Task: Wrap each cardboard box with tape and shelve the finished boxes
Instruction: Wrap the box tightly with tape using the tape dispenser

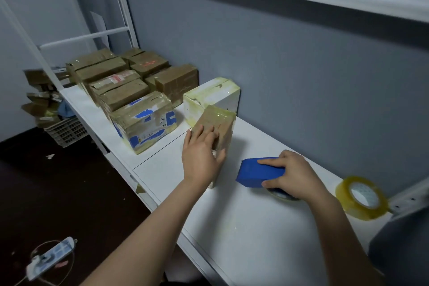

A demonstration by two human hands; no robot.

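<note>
A tall brown cardboard box (219, 123), partly covered in clear tape, stands upright on the white shelf (243, 220). My left hand (200, 155) lies flat against its near face, fingers straight and thumb at its lower right edge. My right hand (292, 175) grips a blue tape dispenser (257, 172) that rests on the shelf to the right of the box, its tape roll showing under my palm. A white box (212, 95) with yellowish tape stands just behind the brown box. Several taped boxes (130, 90) are packed together at the shelf's far left.
A spare roll of clear yellowish tape (362, 197) leans at the right end of the shelf by a metal post. A crate with loose cardboard (60, 130) sits on the dark floor at left. A power strip (50, 258) lies on the floor below.
</note>
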